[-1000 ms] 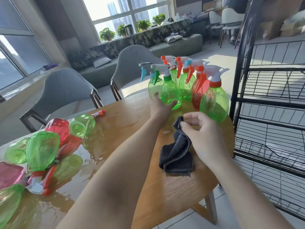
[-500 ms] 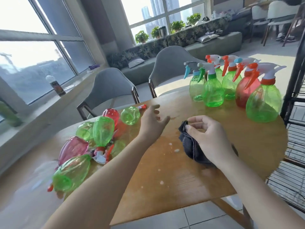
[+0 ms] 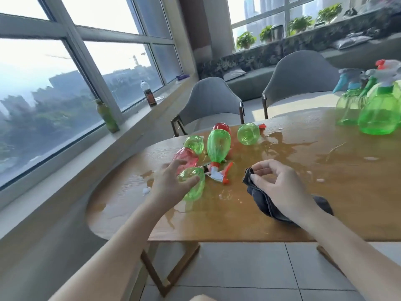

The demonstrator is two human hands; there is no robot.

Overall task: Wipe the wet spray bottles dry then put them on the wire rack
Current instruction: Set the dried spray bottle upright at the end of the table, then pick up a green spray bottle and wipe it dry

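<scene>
1. The step in hand looks like picking up the next wet bottle. The left hand (image 3: 171, 183) reaches over the nearest green translucent plastic spray bottle (image 3: 193, 185), which lies on its side at the near left of the wooden counter (image 3: 303, 192). The fingers are spread and relaxed, thumb against the bottle's near side; this grip has not closed on anything.

2. Close the left hand round the bottle's belly, not its slim neck. The plastic is probably slick with water, so a full wrap should hold better than a pinch.

3. Lift it straight up and clear of the pile of wet bottles (image 3: 217, 146) just beyond it, green and red ones lying on their sides. A white-and-orange trigger head (image 3: 219, 173) lies just right of the chosen bottle and could snag.

4. The right hand (image 3: 282, 187) pinches a dark grey cloth (image 3: 267, 203) between thumb and fingers, the rest bunched on the counter beneath it. Bring bottle and cloth together above the counter, away from the puddle (image 3: 280, 146) spread across the middle.

5. Wipe body, base and trigger in turn.

6. Upright green spray bottles (image 3: 377, 114) stand at the far right. The wire rack is out of view.
</scene>
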